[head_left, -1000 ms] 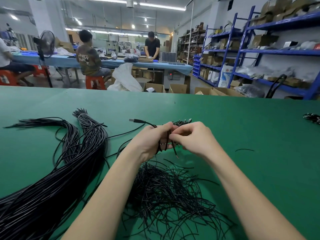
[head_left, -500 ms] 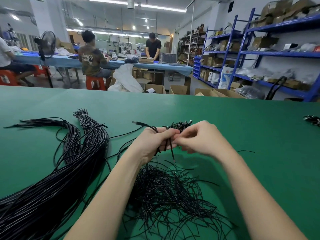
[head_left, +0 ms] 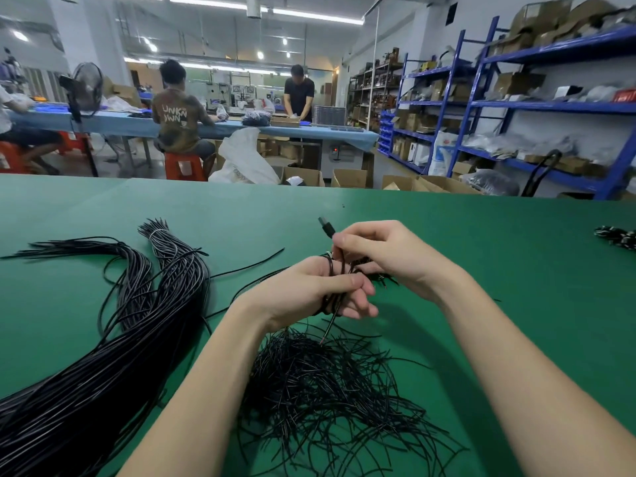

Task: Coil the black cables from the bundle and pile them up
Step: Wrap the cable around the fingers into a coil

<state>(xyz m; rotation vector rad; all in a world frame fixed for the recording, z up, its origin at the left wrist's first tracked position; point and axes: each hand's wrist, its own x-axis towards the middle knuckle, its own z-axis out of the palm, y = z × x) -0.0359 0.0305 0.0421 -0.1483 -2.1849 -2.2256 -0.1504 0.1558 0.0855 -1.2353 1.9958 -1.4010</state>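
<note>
Hands meet over the middle of the green table [head_left: 481, 256]. The left hand [head_left: 309, 290] is curled round a small coil of black cable [head_left: 330, 270], loops wound about its fingers, with the loose bare end [head_left: 328, 327] hanging down toward six o'clock. The right hand [head_left: 389, 259], just at one o'clock of the left, pinches the same cable between thumb and forefinger near its other end, so that the plug [head_left: 326, 227] sticks up and away toward eleven o'clock, above both hands.

At nine o'clock of the hands lies the thick bundle of black cables [head_left: 103, 356], sweeping from the lower left corner up to two tied heads at about ten o'clock; a few single strands stray from it toward the hands. Directly below the hands, at six o'clock, sits a loose tangled heap of thin black wire [head_left: 327, 390] on the table. Partly hidden behind the right hand, a cluster of plug ends [head_left: 382, 278] rests on the table. Far off at three o'clock, at the frame edge, lies another small dark bunch [head_left: 616, 235]; what it is I cannot tell.
</note>
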